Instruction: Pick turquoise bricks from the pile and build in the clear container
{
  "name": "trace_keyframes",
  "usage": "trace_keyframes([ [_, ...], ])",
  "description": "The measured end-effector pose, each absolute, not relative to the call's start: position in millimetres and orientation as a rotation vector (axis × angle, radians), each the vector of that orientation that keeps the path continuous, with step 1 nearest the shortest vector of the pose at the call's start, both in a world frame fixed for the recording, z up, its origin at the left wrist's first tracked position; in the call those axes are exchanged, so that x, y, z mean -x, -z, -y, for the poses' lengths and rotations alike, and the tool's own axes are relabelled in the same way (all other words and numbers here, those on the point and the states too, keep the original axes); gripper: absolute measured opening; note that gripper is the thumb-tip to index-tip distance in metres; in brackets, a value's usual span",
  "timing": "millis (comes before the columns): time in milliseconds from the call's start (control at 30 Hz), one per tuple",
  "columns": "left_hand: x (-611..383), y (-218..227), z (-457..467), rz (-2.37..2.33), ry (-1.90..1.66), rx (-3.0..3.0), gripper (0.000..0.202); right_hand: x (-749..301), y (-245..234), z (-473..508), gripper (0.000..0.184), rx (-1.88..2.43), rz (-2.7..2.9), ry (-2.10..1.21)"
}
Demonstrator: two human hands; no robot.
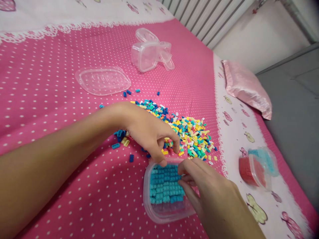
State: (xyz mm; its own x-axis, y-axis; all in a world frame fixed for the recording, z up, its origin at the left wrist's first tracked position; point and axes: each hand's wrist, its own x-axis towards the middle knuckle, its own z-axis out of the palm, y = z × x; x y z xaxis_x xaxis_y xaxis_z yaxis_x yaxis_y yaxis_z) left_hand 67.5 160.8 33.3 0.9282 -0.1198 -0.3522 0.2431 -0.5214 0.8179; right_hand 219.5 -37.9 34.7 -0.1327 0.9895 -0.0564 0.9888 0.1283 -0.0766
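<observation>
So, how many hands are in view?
2: the left hand by the far rim of the plastic tub, near the toy-brick pile; the right hand over the tub's right side.

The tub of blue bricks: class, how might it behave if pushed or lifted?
The tub probably won't roll: it sits open side up on the bedspread. Its see-through walls look thin, so may flex when gripped. The blue bricks may shift, as a strip at the near edge is bare.

Turquoise bricks (165, 182), multicoloured brick pile (196, 136), white-dotted pink bedspread (57, 66), pale pink pillow (248, 88)
</observation>
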Motion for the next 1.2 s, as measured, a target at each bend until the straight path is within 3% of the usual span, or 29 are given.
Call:
trace_keyframes([
  [600,-67,-33,-160,-0.096,0.476,-2.045,0.052,-243,-40,48,0.020,2.053,2.406,0.168],
  [1200,-67,-34,-160,-0.109,0.468,-2.053,0.055,-243,-32,43,0.020,2.102,2.388,-0.068],
])
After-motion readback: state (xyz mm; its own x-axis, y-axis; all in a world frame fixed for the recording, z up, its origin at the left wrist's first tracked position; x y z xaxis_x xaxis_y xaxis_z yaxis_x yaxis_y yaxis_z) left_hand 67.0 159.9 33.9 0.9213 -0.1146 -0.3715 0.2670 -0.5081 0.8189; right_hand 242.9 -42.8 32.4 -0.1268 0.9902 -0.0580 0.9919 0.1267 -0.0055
